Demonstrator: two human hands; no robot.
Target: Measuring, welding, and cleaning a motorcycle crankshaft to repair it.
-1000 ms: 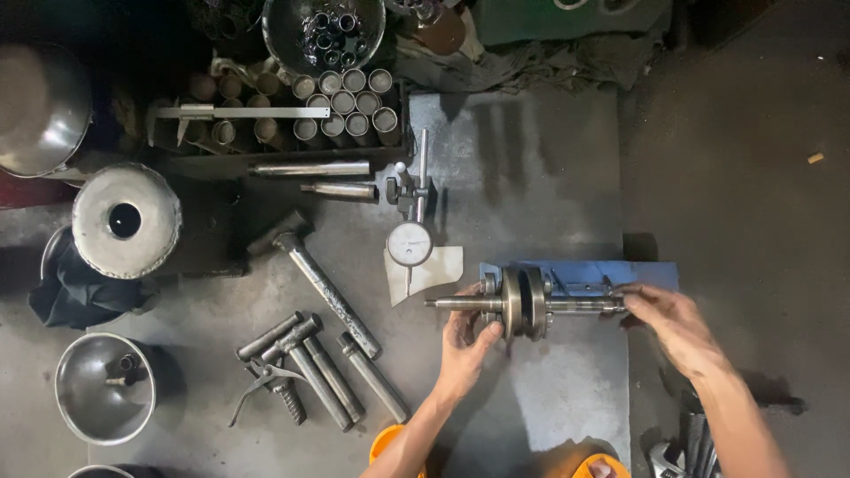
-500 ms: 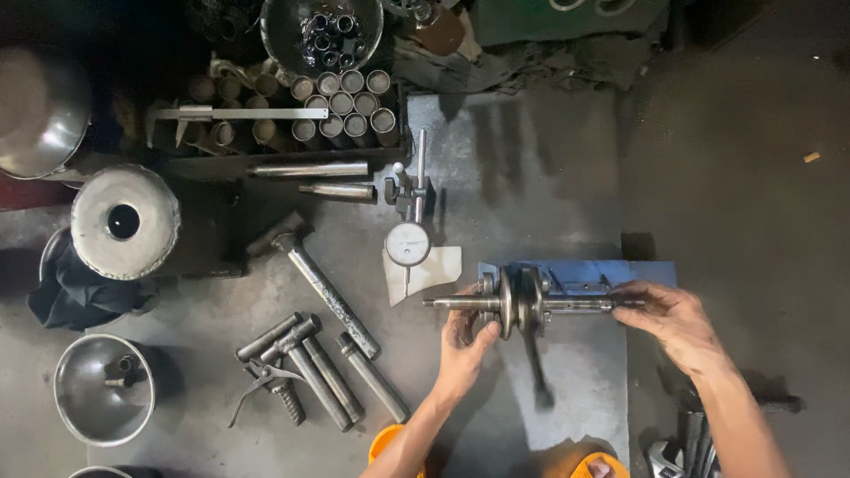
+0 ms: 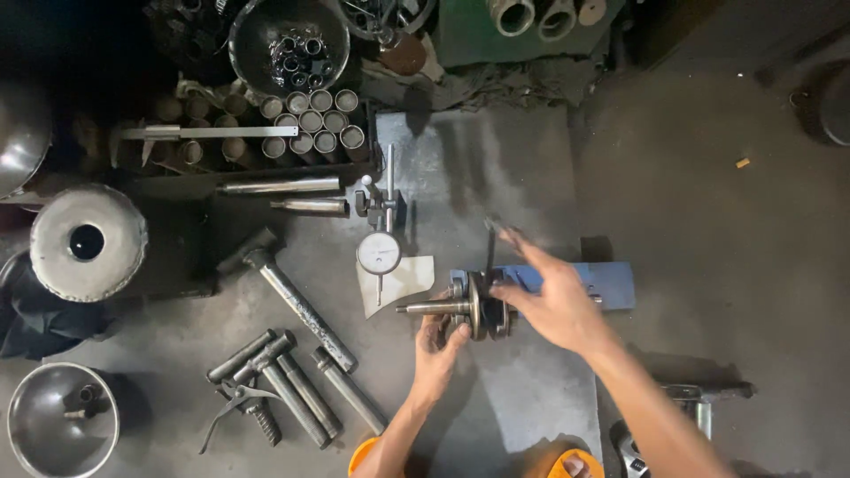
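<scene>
Crankshaft is lying across the blue stand, between both hands. The left hand is cupping its near side under the stub shaft; the right hand, fingers spread, is touching its rod. Steel, likely heavy, rigid, oily: best gripped by the shaft ends. Beyond is standing a dial gauge.

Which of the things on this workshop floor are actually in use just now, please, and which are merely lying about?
In use:
- crankshaft, steadied by the left hand
- right hand over it
- blue stand
- dial gauge, close by

Lying about:
- hammer
- steel rods
- tubes
- metal bowl
</scene>
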